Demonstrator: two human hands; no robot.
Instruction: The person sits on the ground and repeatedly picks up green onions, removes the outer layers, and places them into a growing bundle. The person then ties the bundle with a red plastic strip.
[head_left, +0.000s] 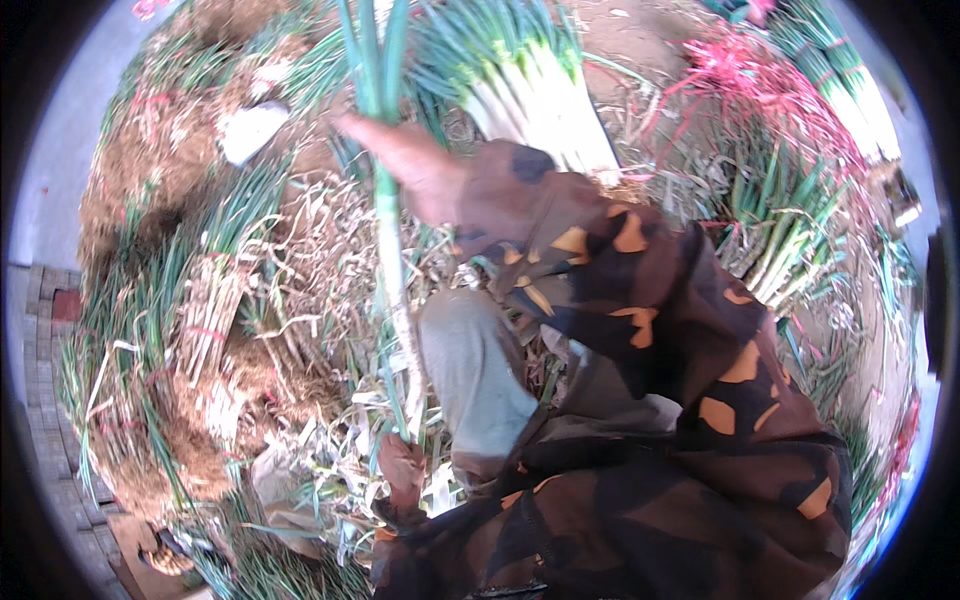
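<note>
A long green onion (391, 255), with green leaves and a pale stem, runs lengthwise in front of my bent knee (472, 360). My left hand (402, 459) is closed around its lower end, where a thin loose leaf also runs down to the fist. Blurred, my right hand (416, 161) reaches across the upper stalk at the green leaves. A finger or thumb points out past the stalk; whether the hand grips it cannot be made out. Just beyond my right forearm lies a fan of cleaned green onions (532, 105), their white stems side by side.
Tied bundles of untrimmed onions (214, 315) with matted roots line the left side. Dry peelings (322, 240) cover the ground between them and me. Pink ties (757, 82) lie in a heap at upper right, beside banded onion bundles (840, 82). Loose onions (787, 240) lie at right.
</note>
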